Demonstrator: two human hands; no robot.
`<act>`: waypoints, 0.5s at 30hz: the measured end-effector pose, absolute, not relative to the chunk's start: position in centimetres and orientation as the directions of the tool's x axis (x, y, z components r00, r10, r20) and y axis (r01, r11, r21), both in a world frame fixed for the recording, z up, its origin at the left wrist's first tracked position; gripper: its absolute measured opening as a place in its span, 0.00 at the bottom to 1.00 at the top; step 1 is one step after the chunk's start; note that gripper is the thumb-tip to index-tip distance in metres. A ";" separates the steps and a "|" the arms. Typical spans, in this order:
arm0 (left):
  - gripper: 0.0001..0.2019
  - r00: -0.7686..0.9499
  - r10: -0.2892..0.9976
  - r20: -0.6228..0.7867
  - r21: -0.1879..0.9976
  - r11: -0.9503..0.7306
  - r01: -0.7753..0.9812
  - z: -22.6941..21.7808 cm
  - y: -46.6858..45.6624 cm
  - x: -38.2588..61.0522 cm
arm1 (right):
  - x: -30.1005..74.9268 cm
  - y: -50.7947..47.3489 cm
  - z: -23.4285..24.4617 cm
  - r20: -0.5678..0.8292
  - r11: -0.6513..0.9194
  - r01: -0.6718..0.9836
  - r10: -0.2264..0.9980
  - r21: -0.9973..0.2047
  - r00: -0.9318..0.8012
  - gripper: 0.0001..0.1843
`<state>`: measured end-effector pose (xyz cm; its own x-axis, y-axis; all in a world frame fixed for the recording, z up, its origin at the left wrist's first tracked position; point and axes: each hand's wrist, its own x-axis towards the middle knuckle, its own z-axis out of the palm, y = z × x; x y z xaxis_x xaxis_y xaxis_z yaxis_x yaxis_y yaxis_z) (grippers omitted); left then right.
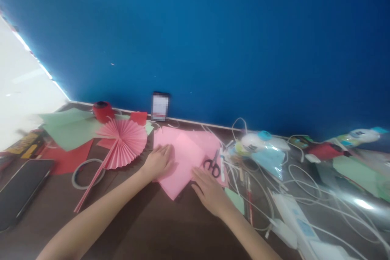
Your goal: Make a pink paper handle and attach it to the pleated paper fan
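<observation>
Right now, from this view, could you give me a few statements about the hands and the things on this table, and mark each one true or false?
1. The left hand rests on the pink paper. True.
2. The right hand is holding up the scissors. False: the scissors lie on the pink paper, and the right hand is beside them.
3. The pleated fan is green. False: it is pink.
4. The phone lies to the left of the fan. True.
5. The power strip is left of the pink paper. False: it is to the right, among white cables.
</observation>
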<state>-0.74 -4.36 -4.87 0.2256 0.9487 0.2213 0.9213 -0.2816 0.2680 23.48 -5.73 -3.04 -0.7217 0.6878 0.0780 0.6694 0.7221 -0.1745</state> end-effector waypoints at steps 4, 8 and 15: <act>0.37 0.204 0.973 0.107 0.194 -0.222 0.956 -3.9 -4.0 2.7 | 22.9 -6.1 -3.1 0.077 0.702 0.697 0.711 -0.148 -0.699 0.24; 0.50 0.167 0.985 0.039 0.170 -0.171 0.971 -4.8 -4.4 5.2 | 23.2 -5.6 -3.0 0.038 0.711 0.687 0.699 -0.150 -0.714 0.22; 0.53 0.170 0.984 0.051 0.156 -0.177 0.972 -5.3 -5.1 4.6 | 24.8 -4.1 -2.5 0.054 0.656 0.745 0.754 -0.118 -0.655 0.21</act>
